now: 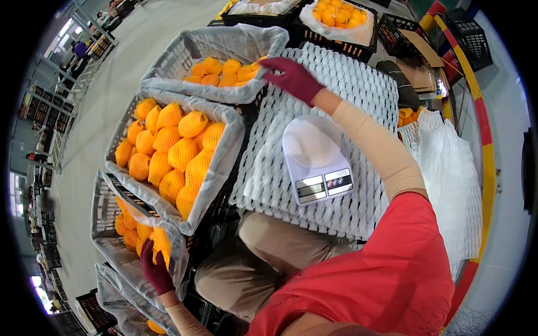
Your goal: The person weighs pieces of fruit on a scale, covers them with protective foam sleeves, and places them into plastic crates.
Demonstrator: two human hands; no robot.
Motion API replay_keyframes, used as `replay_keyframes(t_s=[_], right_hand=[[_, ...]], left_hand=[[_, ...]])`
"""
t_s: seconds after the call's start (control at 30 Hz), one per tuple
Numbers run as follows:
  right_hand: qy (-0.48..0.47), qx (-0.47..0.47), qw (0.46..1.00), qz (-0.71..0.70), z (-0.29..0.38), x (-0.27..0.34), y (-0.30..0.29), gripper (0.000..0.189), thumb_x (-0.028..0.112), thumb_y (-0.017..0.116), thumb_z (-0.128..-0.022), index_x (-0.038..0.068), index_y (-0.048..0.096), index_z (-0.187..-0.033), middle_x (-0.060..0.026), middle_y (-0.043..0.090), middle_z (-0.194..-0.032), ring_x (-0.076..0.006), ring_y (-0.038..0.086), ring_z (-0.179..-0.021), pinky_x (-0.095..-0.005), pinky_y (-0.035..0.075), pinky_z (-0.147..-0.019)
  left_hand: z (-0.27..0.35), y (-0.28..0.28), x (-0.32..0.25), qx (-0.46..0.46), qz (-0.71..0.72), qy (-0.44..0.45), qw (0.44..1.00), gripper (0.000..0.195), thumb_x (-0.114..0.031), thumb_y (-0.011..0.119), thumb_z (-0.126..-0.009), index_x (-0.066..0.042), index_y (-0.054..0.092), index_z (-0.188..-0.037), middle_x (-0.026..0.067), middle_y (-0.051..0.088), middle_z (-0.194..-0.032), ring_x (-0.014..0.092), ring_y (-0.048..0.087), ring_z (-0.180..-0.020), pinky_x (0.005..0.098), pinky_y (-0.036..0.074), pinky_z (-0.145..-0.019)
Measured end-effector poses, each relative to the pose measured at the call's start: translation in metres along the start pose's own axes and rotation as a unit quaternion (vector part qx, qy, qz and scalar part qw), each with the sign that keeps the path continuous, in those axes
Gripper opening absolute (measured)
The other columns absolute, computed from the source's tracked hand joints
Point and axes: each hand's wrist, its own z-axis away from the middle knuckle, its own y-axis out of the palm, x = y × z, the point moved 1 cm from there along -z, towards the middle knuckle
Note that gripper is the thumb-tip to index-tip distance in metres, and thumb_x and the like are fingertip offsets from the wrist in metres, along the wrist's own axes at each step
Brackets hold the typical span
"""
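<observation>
My left hand point(155, 269), in a maroon glove, is at a fruit in an orange foam net point(161, 245) in the lower lined crate point(101, 210); whether it grips the fruit is unclear. My right hand point(290, 80), gloved alike, is at the right end of the upper lined crate point(168, 63), its fingertips by a netted fruit point(260, 63). Between the two crates stands a fuller crate point(235, 130) of netted fruit point(168, 138). A white digital kitchen scale point(317, 159) with a bare pan lies on white foam netting point(265, 180) before me.
Behind the netting stand black crates point(357, 50), one holding netted fruit point(338, 14). White foam sleeves point(449, 185) and a red-and-yellow rail point(485, 126) are on the right. Another lined crate point(122, 302) stands lower left. People and crates line the far left.
</observation>
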Motion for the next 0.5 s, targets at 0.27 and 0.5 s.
replay_keyframes(t_s=[0.27,0.5], right_hand=[[0.128,-0.21,0.962,0.115,-0.047,-0.154,-0.147,0.039,0.033,0.059,-0.087,0.009,0.063,-0.117,-0.0165,0.065,-0.112,-0.0306,0.061,-0.105,-0.035,0.046,-0.091],[0.095,-0.243,0.941,0.217,-0.133,-0.3,-0.217,0.04,0.039,0.053,-0.088,0.015,0.062,-0.119,-0.0158,0.063,-0.117,-0.0344,0.059,-0.108,-0.0383,0.045,-0.095]], left_hand=[[-0.067,0.116,-0.123,0.046,-0.042,0.145,0.988,0.037,0.003,0.059,-0.081,-0.002,0.058,-0.117,0.0161,0.056,-0.124,0.032,0.053,-0.117,0.0377,0.041,-0.1],[-0.092,0.163,-0.126,0.149,-0.061,0.095,0.982,0.028,-0.012,0.054,-0.089,-0.003,0.06,-0.115,0.0183,0.061,-0.113,0.034,0.057,-0.107,0.0384,0.045,-0.092]])
